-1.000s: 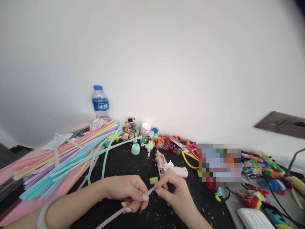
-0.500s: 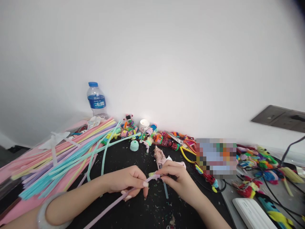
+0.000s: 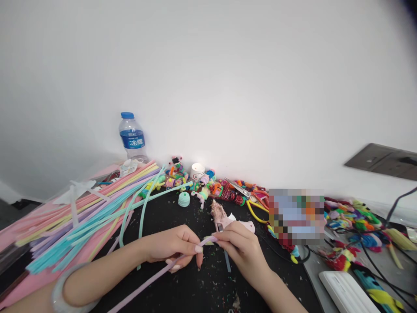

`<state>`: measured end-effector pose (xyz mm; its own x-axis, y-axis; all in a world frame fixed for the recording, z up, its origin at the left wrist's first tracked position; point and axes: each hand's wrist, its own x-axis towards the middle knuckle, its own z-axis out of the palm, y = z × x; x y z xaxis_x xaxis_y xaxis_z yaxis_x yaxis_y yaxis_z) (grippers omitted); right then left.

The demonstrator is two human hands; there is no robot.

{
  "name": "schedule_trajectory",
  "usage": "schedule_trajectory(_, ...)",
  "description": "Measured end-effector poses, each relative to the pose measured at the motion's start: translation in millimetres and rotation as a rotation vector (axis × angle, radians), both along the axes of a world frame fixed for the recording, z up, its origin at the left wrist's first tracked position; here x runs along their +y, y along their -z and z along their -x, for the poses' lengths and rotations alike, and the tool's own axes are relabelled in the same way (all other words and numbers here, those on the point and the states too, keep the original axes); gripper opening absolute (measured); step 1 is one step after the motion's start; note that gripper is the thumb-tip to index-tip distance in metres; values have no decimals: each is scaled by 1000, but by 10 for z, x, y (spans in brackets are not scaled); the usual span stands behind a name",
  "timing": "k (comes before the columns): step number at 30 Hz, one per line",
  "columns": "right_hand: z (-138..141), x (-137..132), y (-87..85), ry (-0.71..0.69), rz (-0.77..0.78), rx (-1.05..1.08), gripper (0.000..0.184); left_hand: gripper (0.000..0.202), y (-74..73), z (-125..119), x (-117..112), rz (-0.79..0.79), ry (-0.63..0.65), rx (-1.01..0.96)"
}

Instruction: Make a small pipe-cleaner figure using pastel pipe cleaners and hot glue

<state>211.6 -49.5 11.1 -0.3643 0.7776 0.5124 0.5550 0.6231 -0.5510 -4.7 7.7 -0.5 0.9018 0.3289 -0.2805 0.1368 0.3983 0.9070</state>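
A long lilac pipe cleaner (image 3: pixel 148 279) runs from the lower edge up through both hands. My left hand (image 3: pixel 179 248) pinches it between thumb and fingers, a short way from its upper end. That end sits between the thumb and fingertips of my right hand (image 3: pixel 239 245). A small pale yellow-green piece (image 3: pixel 209 241) shows between the hands, partly hidden by the fingers. Just behind my right hand lies a pinkish glue gun (image 3: pixel 219 215), its nozzle crusted brown. A translucent glue stick (image 3: pixel 227 261) shows below that hand. Farther back stands a mint-green coil (image 3: pixel 184 199).
Bundled pastel pipe cleaners (image 3: pixel 94 213) cover the left side, with a water bottle (image 3: pixel 132 137) behind. Scissors (image 3: pixel 241 189) with yellow and orange handles, a white paper cup (image 3: pixel 197 172) and several fuzzy figures line the wall. A white power bank (image 3: pixel 343 289) and cables lie right.
My right hand has shifted slightly and turned at the pipe cleaner's end, so less of the pale piece's outline shows. My left hand keeps nearly the same place and pinch.
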Motion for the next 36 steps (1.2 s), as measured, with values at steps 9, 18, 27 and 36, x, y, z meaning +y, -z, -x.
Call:
schedule_trajectory(9, 74, -27, 7, 75, 13, 36, 15, 30, -4, -7, 4, 26, 15, 21)
schedule_trajectory(18, 122, -47, 40, 152, 22, 93, 14, 32, 14, -25, -19, -6, 2, 12)
schedule_trajectory(27, 165, -84, 92, 214, 40, 84, 13, 32, 29, -65, -86, -132, -39, 70)
schedule_trajectory(36, 186, -142, 152, 279, -30, -55, 13, 31, 54, -81, -127, -178, -53, 94)
